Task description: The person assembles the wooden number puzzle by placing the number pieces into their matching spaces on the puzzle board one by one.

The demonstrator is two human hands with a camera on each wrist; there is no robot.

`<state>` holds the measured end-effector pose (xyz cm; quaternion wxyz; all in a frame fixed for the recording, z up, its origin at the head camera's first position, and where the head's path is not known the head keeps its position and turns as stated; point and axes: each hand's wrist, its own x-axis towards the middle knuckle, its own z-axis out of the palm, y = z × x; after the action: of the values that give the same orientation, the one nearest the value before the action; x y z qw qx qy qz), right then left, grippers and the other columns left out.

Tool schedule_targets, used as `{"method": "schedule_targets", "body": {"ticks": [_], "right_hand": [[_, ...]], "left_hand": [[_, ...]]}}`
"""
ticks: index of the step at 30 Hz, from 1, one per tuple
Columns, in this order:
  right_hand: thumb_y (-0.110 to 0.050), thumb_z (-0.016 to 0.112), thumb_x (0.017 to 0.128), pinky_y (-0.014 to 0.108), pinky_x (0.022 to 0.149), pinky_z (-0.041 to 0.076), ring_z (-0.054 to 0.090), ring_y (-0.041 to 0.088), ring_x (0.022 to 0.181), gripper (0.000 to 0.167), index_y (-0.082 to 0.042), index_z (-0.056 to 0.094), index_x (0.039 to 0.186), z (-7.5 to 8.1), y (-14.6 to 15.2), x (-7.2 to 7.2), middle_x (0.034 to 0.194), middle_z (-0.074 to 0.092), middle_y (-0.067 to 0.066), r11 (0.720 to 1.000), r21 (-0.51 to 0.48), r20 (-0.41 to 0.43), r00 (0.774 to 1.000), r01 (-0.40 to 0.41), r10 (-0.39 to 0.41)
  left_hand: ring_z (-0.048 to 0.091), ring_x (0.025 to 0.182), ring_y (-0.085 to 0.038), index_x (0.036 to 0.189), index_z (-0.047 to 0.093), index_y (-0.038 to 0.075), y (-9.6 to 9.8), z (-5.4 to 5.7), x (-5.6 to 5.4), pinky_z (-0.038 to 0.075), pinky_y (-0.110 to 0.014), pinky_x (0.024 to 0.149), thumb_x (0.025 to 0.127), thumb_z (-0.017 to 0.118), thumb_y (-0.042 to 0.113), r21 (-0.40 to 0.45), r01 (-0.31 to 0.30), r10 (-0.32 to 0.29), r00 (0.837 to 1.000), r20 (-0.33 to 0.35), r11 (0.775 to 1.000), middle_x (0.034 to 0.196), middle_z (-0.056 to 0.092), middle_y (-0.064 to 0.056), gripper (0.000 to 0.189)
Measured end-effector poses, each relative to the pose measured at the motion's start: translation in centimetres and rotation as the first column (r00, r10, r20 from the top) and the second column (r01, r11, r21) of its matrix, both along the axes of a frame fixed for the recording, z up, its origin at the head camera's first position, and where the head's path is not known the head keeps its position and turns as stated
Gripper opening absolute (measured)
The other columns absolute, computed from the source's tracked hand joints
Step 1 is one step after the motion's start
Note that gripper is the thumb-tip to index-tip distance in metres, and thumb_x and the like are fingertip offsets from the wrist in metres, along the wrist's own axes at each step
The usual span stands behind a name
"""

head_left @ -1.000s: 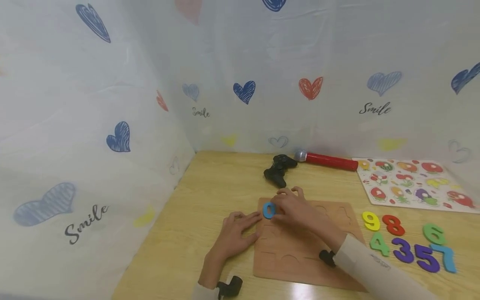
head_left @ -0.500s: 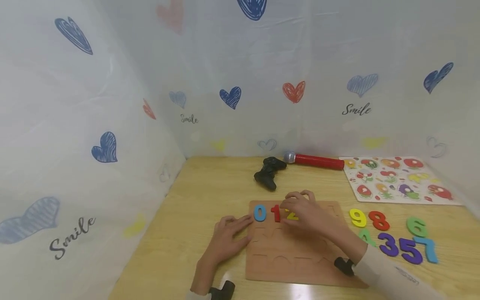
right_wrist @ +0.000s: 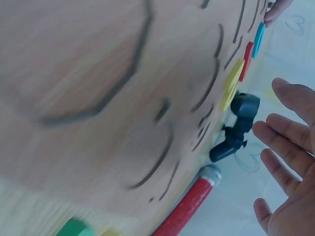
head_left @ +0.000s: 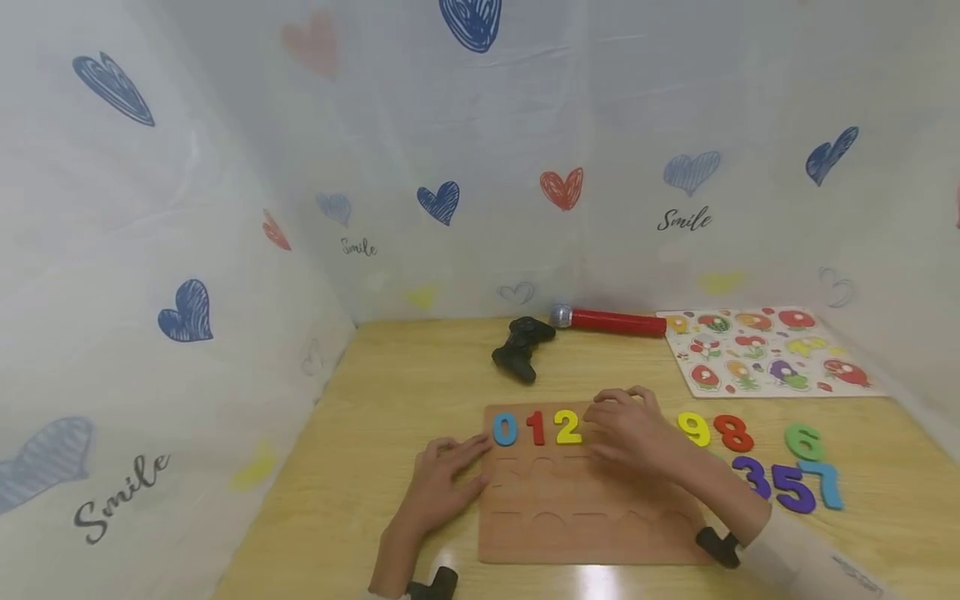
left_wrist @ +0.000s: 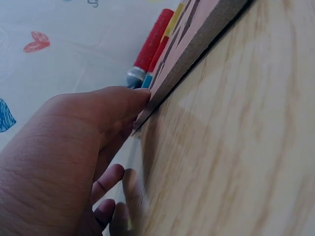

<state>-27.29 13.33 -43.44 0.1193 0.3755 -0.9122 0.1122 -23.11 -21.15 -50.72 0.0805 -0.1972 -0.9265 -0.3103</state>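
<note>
A brown wooden board (head_left: pixel 525 537) with number-shaped recesses lies on the table. A blue number 0 (head_left: pixel 505 429), a red number 1 (head_left: pixel 536 428) and a yellow number 2 (head_left: pixel 567 427) sit side by side along its far row. My left hand (head_left: pixel 442 483) rests at the board's left edge, thumb and fingertips touching it; in the left wrist view the thumb presses the board's side. Just right of the yellow 2 hovers my right hand (head_left: pixel 633 429) over the board, its fingers spread with nothing between them, as the right wrist view (right_wrist: pixel 290 147) shows.
Right of the board lie a yellow 9 (head_left: pixel 693 429), red 8 (head_left: pixel 733 433), green 6 (head_left: pixel 804 442), purple 3 (head_left: pixel 752 477), purple 5 (head_left: pixel 793 489) and blue 7 (head_left: pixel 827 483). Behind are a black game controller (head_left: pixel 521 350), a red microphone (head_left: pixel 615 322) and a fruit puzzle board (head_left: pixel 750 387).
My right hand has moved right along the far row, from the blue 0 past the red 1 and yellow 2, uncovering them. The left hand stays at the board's edge. The head view has shifted.
</note>
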Motion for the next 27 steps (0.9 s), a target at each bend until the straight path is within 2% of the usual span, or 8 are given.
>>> {"method": "schedule_targets", "body": {"ticks": [5,11,15,21,27], "right_hand": [[-0.029,0.082,0.083,0.063,0.094,0.027,0.052,0.029,0.118,0.030,-0.015,0.074,0.109,0.2,1.4,0.7,0.107,0.072,-0.002,0.998,0.008,0.043,0.997,0.061,-0.062],[-0.026,0.082,0.082,0.061,0.093,0.026,0.052,0.029,0.117,0.026,-0.017,0.074,0.105,-0.2,3.7,1.3,0.104,0.071,-0.005,0.994,-0.023,0.028,0.994,0.110,-0.110],[-0.027,0.085,0.079,0.061,0.093,0.025,0.052,0.029,0.117,0.033,-0.016,0.074,0.108,-0.7,5.4,1.8,0.108,0.070,-0.004,0.992,-0.050,0.022,0.993,0.114,-0.113],[-0.025,0.089,0.074,0.059,0.088,0.027,0.054,0.030,0.114,0.039,-0.015,0.073,0.109,-0.9,7.7,2.1,0.108,0.069,-0.005,0.988,-0.113,-0.035,0.993,0.109,-0.113],[-0.024,0.087,0.077,0.059,0.090,0.025,0.053,0.030,0.115,0.037,-0.015,0.073,0.109,-0.5,9.1,2.4,0.109,0.069,-0.005,0.984,-0.119,-0.008,0.991,0.133,-0.135]], "left_hand": [[0.039,0.126,-0.022,0.139,0.060,0.033,-0.3,0.0,0.1,0.024,-0.061,0.103,0.094,0.066,0.046,0.004,-0.019,0.019,0.999,0.033,1.000,0.147,0.049,0.019,0.048],[0.039,0.123,-0.019,0.139,0.060,0.035,-0.6,-0.3,0.0,0.025,-0.059,0.102,0.093,0.066,0.047,0.003,-0.025,0.024,0.999,0.032,1.000,0.147,0.049,0.021,0.048],[0.039,0.122,-0.019,0.139,0.060,0.034,-0.8,-0.6,0.3,0.026,-0.059,0.101,0.093,0.067,0.046,0.008,-0.023,0.023,0.999,0.029,1.000,0.147,0.050,0.019,0.048],[0.040,0.121,-0.018,0.139,0.061,0.034,-0.7,-0.7,0.1,0.026,-0.057,0.101,0.092,0.069,0.044,0.021,-0.014,0.014,1.000,0.000,1.000,0.146,0.051,0.018,0.048],[0.039,0.120,-0.017,0.139,0.061,0.033,-0.4,-0.2,-0.2,0.026,-0.056,0.101,0.092,0.069,0.043,0.018,-0.008,0.008,1.000,0.017,1.000,0.147,0.050,0.018,0.049]]}}
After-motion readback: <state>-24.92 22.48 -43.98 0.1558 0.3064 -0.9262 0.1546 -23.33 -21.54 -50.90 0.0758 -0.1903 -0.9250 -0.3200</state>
